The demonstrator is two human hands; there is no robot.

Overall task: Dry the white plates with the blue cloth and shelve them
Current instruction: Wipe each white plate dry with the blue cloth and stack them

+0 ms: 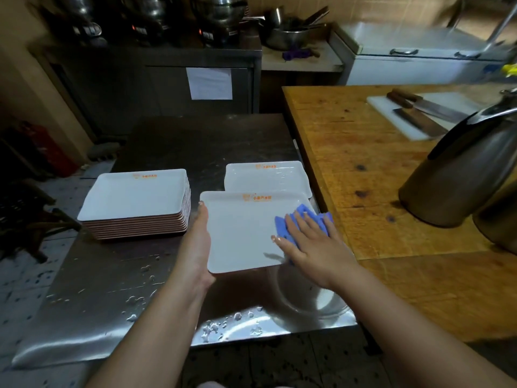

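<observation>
White plate (240,236) with orange logo, blue cloth (303,219).

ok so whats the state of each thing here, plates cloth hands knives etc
held plate: lifted above the steel table, being wiped
blue cloth: bunched, pressed flat on the held plate
left hand: holds the plate's left edge
right hand: fingers straight, pressing the cloth
plate stack: piled on the table, left
second plate pile: behind the held plate
steel table: wet, droplets
cleavers: lying on the white cutting board

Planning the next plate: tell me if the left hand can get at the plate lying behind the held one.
Probably not yet: the left hand holds the held plate, which overlaps the rear plate.
</observation>
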